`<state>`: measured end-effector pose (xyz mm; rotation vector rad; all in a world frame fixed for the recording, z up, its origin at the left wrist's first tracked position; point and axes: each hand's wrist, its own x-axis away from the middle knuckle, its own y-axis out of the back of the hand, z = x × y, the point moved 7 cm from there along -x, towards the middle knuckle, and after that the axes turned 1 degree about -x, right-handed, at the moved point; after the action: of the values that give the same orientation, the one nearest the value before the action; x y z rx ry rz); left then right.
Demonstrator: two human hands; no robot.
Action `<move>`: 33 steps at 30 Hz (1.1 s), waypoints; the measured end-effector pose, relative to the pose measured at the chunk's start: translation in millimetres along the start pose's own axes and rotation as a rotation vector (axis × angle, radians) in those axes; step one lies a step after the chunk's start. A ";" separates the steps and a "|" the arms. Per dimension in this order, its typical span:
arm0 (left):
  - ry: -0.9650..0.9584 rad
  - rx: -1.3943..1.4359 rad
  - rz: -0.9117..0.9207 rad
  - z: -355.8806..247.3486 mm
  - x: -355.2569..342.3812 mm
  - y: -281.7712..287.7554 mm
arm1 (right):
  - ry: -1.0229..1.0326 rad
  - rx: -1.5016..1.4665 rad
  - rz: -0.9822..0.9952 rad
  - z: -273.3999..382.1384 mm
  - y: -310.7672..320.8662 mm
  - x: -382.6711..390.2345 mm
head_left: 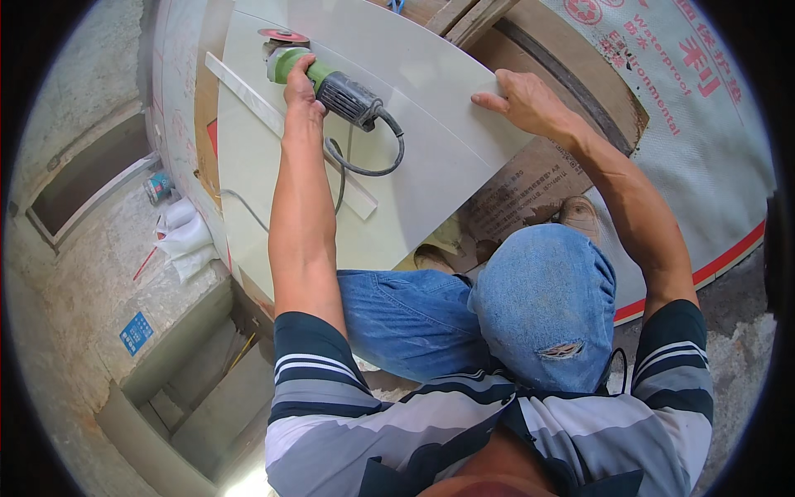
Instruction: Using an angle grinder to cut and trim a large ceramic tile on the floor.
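Observation:
My left hand is wrapped round the body of a green and black angle grinder. The grinder's reddish disc points to the far left, and its black cord loops back over a large pale tile. A thin straight line runs across the tile's smooth face. At the tile's right edge my right hand grips it, thumb over the top; some fingers are partly hidden. Under my left forearm a narrow white strip lies slantwise on the tile.
Timber pieces and brown cardboard lie under and beside the tile. Printed protective sheeting covers the floor at right. My bent knee is close to the tile's near edge. White bags and a can stand left.

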<state>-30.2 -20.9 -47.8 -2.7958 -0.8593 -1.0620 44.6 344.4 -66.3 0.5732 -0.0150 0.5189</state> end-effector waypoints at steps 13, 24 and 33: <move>-0.017 -0.046 -0.007 1.3 10.1 -4.5 | 0.002 -0.016 -0.012 -0.4 -0.3 0.4; -0.001 0.008 -0.004 5.8 16.5 -6.1 | 0.019 -0.008 -0.016 -0.1 -0.2 0.1; -0.014 0.011 -0.014 10.1 18.9 -5.5 | -0.010 -0.030 -0.001 -2.0 -1.3 0.8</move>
<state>-15.3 -4.8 -44.6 -2.7956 -0.8853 -1.0369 45.7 344.9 -68.6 0.5469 -0.0316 0.5141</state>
